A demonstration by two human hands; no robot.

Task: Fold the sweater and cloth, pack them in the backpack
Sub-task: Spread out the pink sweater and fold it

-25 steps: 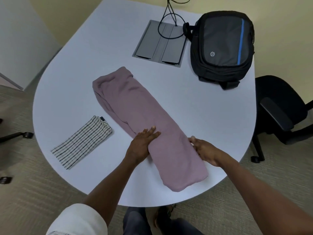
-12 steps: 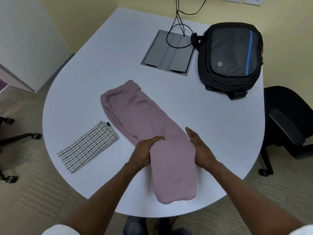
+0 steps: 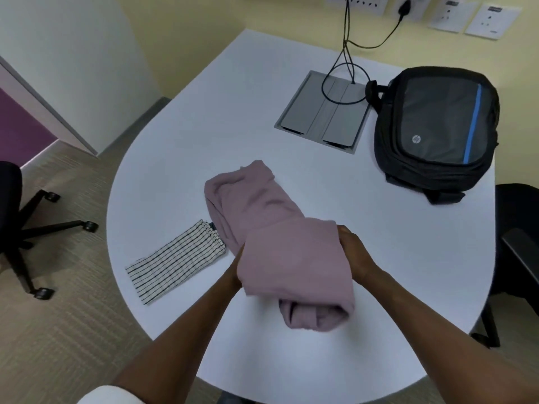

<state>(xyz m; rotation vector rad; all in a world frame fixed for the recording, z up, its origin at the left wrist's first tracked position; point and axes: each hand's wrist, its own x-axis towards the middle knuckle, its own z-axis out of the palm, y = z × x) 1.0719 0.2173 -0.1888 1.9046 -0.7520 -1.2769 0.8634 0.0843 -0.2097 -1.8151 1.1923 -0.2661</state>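
Sweater's [image 3: 291, 258] near end now lifted and doubled over, both hands gripping it, left hand [image 3: 237, 265] mostly hidden, right hand [image 3: 354, 255] partly

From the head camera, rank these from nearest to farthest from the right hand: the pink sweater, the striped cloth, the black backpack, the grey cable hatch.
1. Pink sweater: the right hand holds its near end.
2. Striped cloth: folded, across the sweater on the left.
3. Grey cable hatch and black backpack: both farther up the table, too close to rank.
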